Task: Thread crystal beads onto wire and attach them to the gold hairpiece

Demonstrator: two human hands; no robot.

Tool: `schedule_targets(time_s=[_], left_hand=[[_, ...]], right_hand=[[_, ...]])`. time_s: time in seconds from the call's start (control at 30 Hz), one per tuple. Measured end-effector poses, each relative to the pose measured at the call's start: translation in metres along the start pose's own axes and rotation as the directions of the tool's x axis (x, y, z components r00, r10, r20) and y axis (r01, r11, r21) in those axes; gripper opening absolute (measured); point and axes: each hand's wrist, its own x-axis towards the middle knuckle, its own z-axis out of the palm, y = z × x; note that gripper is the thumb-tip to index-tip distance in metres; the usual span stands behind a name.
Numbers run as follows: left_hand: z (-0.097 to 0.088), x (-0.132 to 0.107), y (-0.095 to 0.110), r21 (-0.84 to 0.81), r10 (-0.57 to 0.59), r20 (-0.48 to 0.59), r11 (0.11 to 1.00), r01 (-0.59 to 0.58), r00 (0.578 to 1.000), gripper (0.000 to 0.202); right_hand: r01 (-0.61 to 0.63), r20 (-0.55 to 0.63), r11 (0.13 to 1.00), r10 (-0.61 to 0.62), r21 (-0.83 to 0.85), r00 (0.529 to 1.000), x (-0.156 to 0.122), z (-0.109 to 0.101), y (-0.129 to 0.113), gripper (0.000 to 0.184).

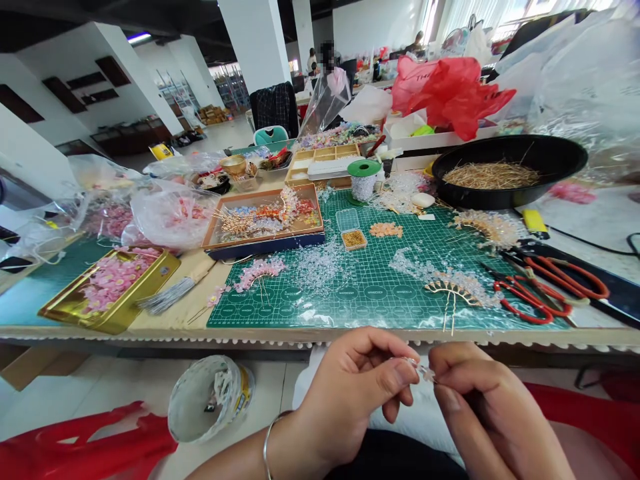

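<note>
Your left hand [345, 393] has its grip closed on one end of a small beaded piece [426, 373], thumb against fingers, while your right hand [490, 400] pinches the other end. You have the piece between your hands, in front of the near edge of the table [165, 332]. Beyond it, a green cutting mat [360, 313] carries loose clear beads [323, 267] and, to the right, red-handled scissors [526, 313].
</note>
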Motion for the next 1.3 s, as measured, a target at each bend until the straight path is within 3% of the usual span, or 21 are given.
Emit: schedule_targets(time_s=[0.33,0.47,0.63,0.83,1.1,1.23,1.3], left_hand=[[-0.005,0.0,-0.001,0.012,0.089,0.077,0.996,-0.09,0.993,0.013],[-0.005,0.003,0.001,0.015,0.119,0.06,0.993,-0.121,0.991,0.009],[-0.005,0.004,0.004,-0.074,0.045,0.013,0.996,-0.044,0.999,0.012],[-0.007,0.004,0.004,-0.071,0.035,-0.001,0.997,-0.035,0.999,0.015],[-0.008,0.002,0.005,0.063,-0.003,0.012,0.998,0.002,1.0,0.015],[-0.011,0.004,0.011,0.104,-0.067,0.038,0.993,0.063,0.997,0.017],[-0.013,0.006,0.014,0.139,-0.163,0.087,0.979,0.15,0.983,0.019]], right_hand=[[0.027,-0.018,0.997,-0.029,-0.071,0.999,0.001,0.004,0.002,0.013],[0.052,-0.013,0.99,-0.054,-0.131,0.998,-0.002,0.003,0.005,0.009],[0.162,0.011,0.946,-0.166,-0.28,0.986,0.0,-0.002,0.007,0.011],[0.234,0.042,0.928,-0.232,-0.288,0.972,0.008,-0.002,0.004,0.011],[0.292,0.062,0.892,-0.289,-0.346,0.955,0.005,0.002,0.004,0.012],[0.278,0.174,0.902,-0.231,-0.33,0.957,0.013,-0.008,0.003,0.009],[0.314,0.28,0.898,-0.23,-0.307,0.932,0.022,-0.016,0.005,0.021]])
